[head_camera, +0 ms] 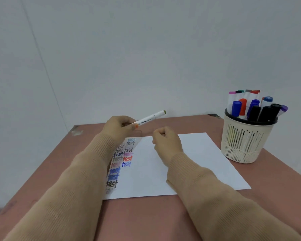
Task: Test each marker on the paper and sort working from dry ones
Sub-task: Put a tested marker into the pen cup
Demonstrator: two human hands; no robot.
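Head view: grips marker point(149, 118) in left hand point(119, 126), raised over far left corner of paper point(198, 162), capped end pointing right. Holds right hand point(165, 141) fisted above paper's far edge, nothing visible inside. Shows paper at table point(146, 214) centre, cup point(241, 141) of markers point(254, 111) at far right corner.

On the paper point(189, 153), near its left edge, handwritten "test" again and again in two columns. Left column, partly hidden behind a sleeve point(87, 162): from the near end, "test" in black, twice in dark blue, faint pink, grey, then black. Right column: "test" in blue, red, a blurred pink word, black twice, pale blue farthest off. Along the white barrel of the marker point(149, 118), dark print, one script word like "Smooth"; rest too small to read.
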